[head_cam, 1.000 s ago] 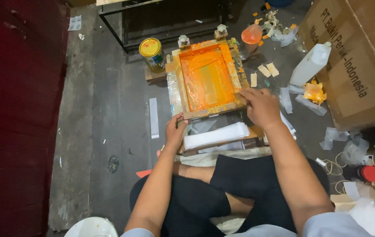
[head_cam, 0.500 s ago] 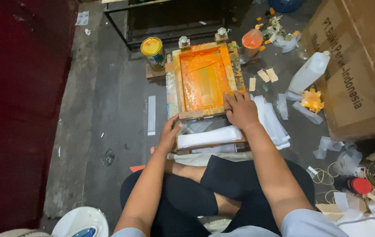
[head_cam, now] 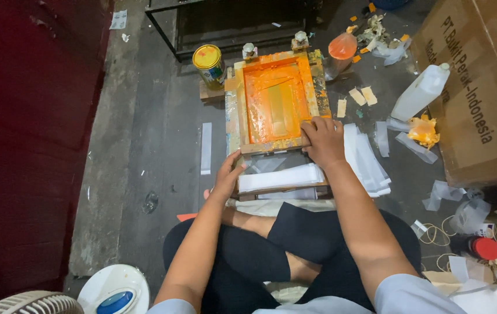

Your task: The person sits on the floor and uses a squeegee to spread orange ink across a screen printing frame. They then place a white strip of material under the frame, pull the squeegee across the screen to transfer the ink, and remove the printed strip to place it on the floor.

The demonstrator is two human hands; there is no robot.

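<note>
Seated cross-legged on grey concrete floor (head_cam: 161,145). Nearest: white fan housing (head_cam: 115,291) at lower left. Left hand (head_cam: 229,177) curled loosely against left end of white strip stack (head_cam: 280,177) on low board; fingers touching, no firm grasp evident. Right hand (head_cam: 322,141) flat, fingers spread, pressing near right corner of wooden screen-printing frame (head_cam: 277,102). Frame long axis running away from body, orange ink across mesh, near edge raised over strips. Loose white strips (head_cam: 367,160) just right of frame. Beyond: yellow-lidded ink tin (head_cam: 209,64) at far left corner, white plastic bottle (head_cam: 421,93) right, large brown printed carton (head_cam: 481,87) at right edge. Open floor only leftward, up to red wall (head_cam: 22,134).
</note>
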